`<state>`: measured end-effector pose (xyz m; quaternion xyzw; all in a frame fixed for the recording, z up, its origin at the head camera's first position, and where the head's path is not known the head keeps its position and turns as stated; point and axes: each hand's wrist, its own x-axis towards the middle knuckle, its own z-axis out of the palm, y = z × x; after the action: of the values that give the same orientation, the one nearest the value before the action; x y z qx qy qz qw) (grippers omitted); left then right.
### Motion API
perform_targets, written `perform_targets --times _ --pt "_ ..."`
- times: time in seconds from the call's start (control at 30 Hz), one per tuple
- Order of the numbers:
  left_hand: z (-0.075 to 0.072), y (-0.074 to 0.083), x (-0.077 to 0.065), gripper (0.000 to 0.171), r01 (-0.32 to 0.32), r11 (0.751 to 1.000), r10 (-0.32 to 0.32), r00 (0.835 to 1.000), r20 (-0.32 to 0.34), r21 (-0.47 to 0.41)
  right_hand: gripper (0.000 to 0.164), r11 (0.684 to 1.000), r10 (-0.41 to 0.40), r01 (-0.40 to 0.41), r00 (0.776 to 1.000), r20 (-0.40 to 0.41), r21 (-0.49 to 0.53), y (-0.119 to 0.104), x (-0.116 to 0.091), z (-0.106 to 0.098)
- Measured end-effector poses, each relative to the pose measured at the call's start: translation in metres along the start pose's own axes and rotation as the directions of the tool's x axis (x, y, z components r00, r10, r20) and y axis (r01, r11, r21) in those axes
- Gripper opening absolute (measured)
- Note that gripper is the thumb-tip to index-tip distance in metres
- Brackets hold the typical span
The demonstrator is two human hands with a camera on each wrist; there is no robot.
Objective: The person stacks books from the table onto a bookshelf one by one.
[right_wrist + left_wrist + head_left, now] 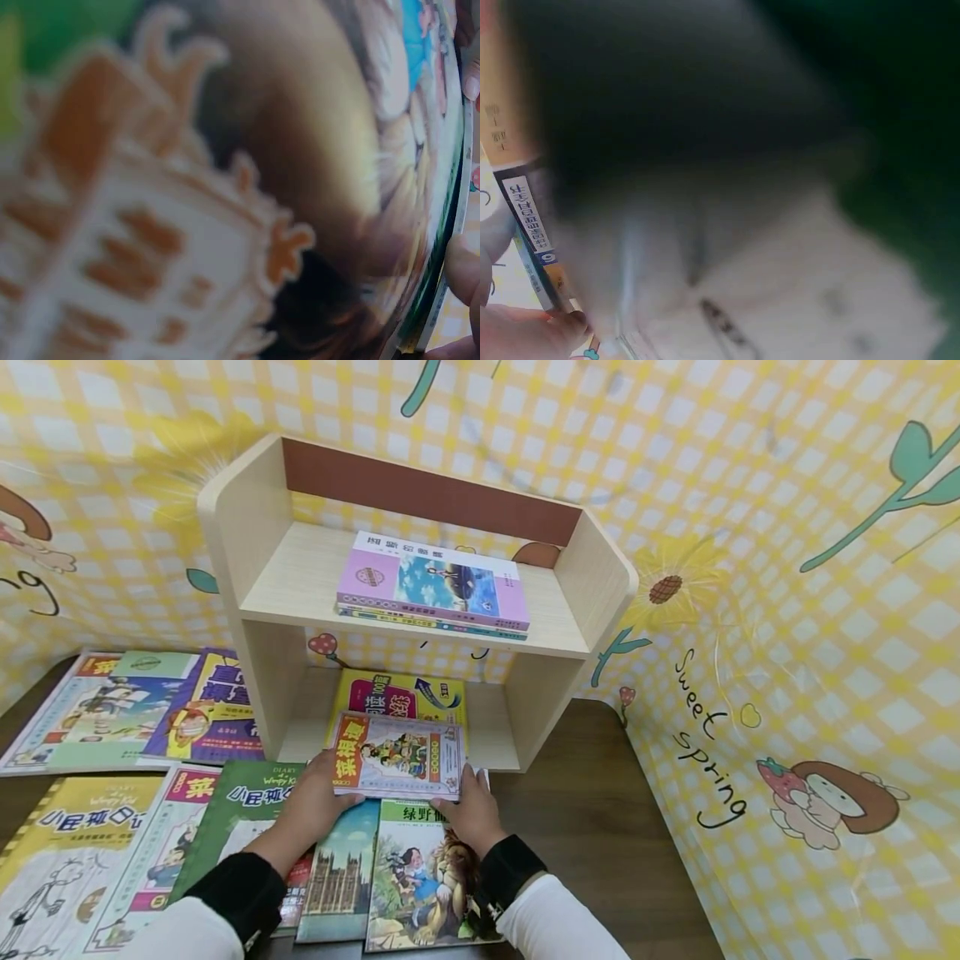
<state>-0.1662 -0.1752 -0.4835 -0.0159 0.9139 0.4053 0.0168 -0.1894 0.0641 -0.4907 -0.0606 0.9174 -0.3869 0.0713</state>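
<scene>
Book [401, 758] held; dark wooden table [600, 818]; yellow-checked backdrop [817, 668]

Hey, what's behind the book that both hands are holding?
Behind the held book, a yellow book lies on the lower shelf. The held book covers its nearer part, so that can't be seen.

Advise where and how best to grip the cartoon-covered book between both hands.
I'd grip the cartoon-covered book by its short ends, coming from left and right: it's cover-up, long edge facing front, with the yellow book behind it. The left hand and right hand hold it there.
</scene>
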Motion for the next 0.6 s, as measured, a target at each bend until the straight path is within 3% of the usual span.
perform_targets --times 0.13,0.37,0.5,0.6 --pt "-0.004 0.008 0.002 0.077 0.04 0.997 -0.043 0.998 0.041 0.07 0.072 0.999 0.011 -0.012 1.0 -0.026 -0.05 -0.007 0.002 -0.003" --pt "-0.011 0.023 0.013 0.065 0.016 0.983 -0.034 0.995 0.092 0.184 0.07 0.992 0.042 -0.053 0.995 -0.089 -0.116 -0.01 0.012 0.0" --pt "-0.011 0.025 0.019 0.066 0.025 0.978 -0.044 0.995 0.085 0.209 0.069 0.991 0.038 -0.054 0.991 -0.125 -0.125 -0.009 0.02 0.006" --pt "-0.011 0.022 0.024 0.066 0.004 0.971 -0.017 0.999 0.051 0.239 0.069 0.989 0.016 -0.037 0.989 -0.147 -0.141 -0.01 0.026 0.01"
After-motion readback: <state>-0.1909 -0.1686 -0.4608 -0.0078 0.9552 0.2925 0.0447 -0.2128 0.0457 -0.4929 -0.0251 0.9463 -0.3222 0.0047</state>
